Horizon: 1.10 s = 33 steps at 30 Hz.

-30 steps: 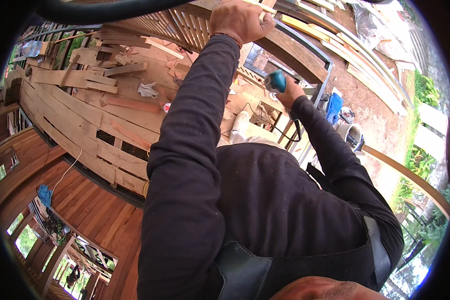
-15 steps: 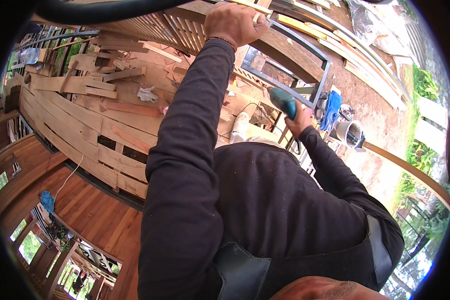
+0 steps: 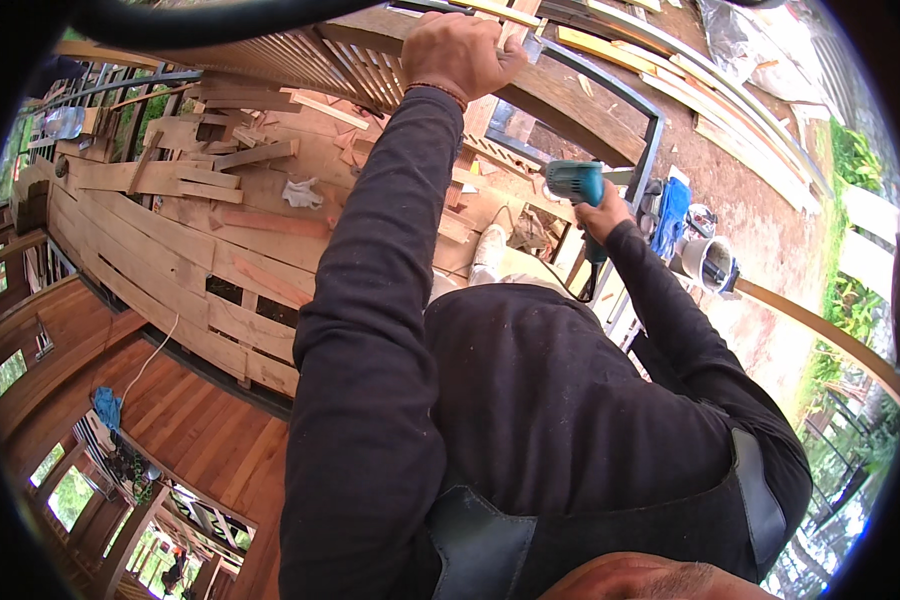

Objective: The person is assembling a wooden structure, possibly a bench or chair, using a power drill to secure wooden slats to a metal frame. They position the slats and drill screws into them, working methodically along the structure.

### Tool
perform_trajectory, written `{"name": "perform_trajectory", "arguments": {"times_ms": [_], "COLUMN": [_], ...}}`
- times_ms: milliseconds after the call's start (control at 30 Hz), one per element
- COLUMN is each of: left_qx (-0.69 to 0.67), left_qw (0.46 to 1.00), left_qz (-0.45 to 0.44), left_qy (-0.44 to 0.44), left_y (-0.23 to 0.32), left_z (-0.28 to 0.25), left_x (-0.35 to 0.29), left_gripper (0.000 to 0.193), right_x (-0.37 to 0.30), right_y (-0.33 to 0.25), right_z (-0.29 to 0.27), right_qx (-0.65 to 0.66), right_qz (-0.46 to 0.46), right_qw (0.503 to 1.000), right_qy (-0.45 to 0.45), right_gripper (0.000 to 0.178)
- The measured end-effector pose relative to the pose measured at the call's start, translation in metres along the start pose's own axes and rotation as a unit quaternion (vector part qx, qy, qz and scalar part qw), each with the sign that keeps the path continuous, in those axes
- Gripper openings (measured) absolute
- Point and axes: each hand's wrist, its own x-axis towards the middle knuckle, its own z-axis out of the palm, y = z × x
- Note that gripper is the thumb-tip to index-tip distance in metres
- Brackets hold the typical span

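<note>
At the top middle, my left hand (image 3: 457,55) is closed over the edge of a long wooden beam (image 3: 375,25), my arm stretched out; the fingertips are hidden. A pale wooden slat (image 3: 482,115) crosses the beam just beside that hand. In my right hand (image 3: 606,213) is a teal corded power drill (image 3: 582,182), gripped by its handle. Its front end points left, toward the slatted frame, and touches nothing that I can see. The cord hangs below the handle.
A slatted wooden panel (image 3: 355,65) runs left from the beam. Beyond it stands a dark metal frame (image 3: 656,135). On the right are a blue cloth (image 3: 672,215) and a bucket (image 3: 700,258). Loose boards (image 3: 160,180) and a white rag (image 3: 302,193) lie on planking with gaps (image 3: 225,290).
The drill has turned in my right hand, from slanting up-left to pointing left, and risen slightly. My left hand has shifted a little left along the beam.
</note>
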Motion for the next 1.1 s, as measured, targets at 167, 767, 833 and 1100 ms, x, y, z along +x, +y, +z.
{"name": "perform_trajectory", "arguments": {"times_ms": [167, 767, 833, 1100], "left_qx": [-0.015, -0.020, -0.021, -0.057], "left_qw": [1.000, 1.000, 0.999, 0.995], "left_qz": [0.004, 0.001, -0.002, -0.071], "left_qy": [0.000, -0.020, -0.025, -0.051], "left_y": [0.002, 0.005, 0.005, 0.015], "left_z": [0.001, -0.006, -0.008, -0.018], "left_x": [0.003, 0.007, 0.007, 0.009], "left_gripper": [0.040, 0.036, 0.035, 0.026], "right_x": [0.012, -0.032, -0.028, 0.021], "right_y": [-0.014, 0.001, -0.006, -0.032], "right_z": [0.027, 0.051, 0.054, 0.059], "right_qx": [-0.253, -0.315, -0.295, -0.344], "right_qz": [-0.108, -0.129, -0.138, -0.094], "right_qw": [0.962, 0.938, 0.944, 0.934], "right_qy": [0.005, -0.068, -0.061, -0.001], "right_gripper": [0.060, 0.084, 0.080, 0.057]}}
